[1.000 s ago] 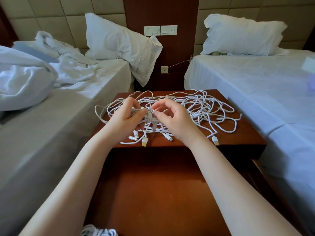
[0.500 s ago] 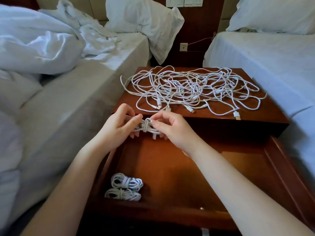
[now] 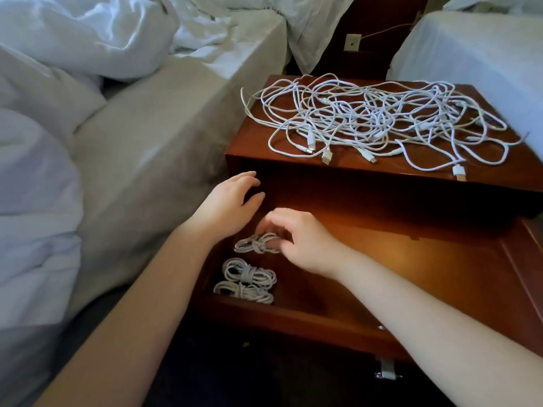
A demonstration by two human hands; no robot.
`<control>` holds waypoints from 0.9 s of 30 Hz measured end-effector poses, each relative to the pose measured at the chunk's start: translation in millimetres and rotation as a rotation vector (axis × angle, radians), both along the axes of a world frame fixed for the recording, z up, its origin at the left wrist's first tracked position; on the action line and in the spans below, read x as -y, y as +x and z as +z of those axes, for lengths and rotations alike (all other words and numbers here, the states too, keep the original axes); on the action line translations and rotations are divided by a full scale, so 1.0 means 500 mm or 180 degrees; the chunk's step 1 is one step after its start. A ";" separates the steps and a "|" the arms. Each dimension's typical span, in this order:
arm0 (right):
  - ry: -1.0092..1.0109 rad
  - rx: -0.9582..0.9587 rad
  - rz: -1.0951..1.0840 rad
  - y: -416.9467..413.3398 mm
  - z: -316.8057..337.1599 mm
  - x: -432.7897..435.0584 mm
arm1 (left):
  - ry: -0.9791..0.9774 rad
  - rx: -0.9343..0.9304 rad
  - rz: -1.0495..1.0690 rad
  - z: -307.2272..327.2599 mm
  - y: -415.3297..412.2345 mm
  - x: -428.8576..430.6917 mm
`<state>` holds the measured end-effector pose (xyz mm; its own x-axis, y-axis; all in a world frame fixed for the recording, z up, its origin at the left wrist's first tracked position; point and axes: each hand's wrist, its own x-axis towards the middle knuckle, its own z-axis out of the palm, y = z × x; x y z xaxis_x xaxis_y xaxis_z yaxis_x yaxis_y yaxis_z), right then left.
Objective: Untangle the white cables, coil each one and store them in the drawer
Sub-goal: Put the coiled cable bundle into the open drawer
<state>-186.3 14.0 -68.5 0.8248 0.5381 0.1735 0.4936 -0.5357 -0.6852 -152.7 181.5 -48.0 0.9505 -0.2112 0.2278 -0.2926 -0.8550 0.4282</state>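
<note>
A tangle of white cables (image 3: 367,118) lies spread over the top of the wooden nightstand (image 3: 255,151). Below it the drawer (image 3: 411,274) stands pulled out. A coiled white cable (image 3: 252,245) lies on the drawer floor at its left side. My right hand (image 3: 305,245) pinches the coil's right end with curled fingertips. My left hand (image 3: 229,207) hovers just above and left of the coil, fingers relaxed, holding nothing. Two more coiled cables (image 3: 249,273) (image 3: 244,292) lie nearer the drawer's front left corner.
A bed with a rumpled white duvet (image 3: 73,83) runs along the left of the nightstand. A second bed (image 3: 470,48) stands at the right. A wall socket (image 3: 352,42) sits behind the nightstand. The drawer's front rail (image 3: 293,318) and metal handle (image 3: 386,371) are nearest me.
Both hands carried the coiled cable from the nightstand top down into the drawer. My left hand has let go of it and opened. My view has tilted down and left.
</note>
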 end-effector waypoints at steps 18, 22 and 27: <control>-0.0502 -0.0327 0.0187 -0.010 -0.012 0.002 | -0.0027 -0.0072 -0.0044 -0.010 0.000 0.002; -0.0264 -0.0213 -0.0116 0.002 -0.011 0.017 | -0.0113 0.0044 0.0047 -0.007 -0.002 0.005; 0.0208 -0.0020 -0.0704 0.026 0.019 0.047 | -0.0371 0.0186 0.0057 0.021 0.005 0.037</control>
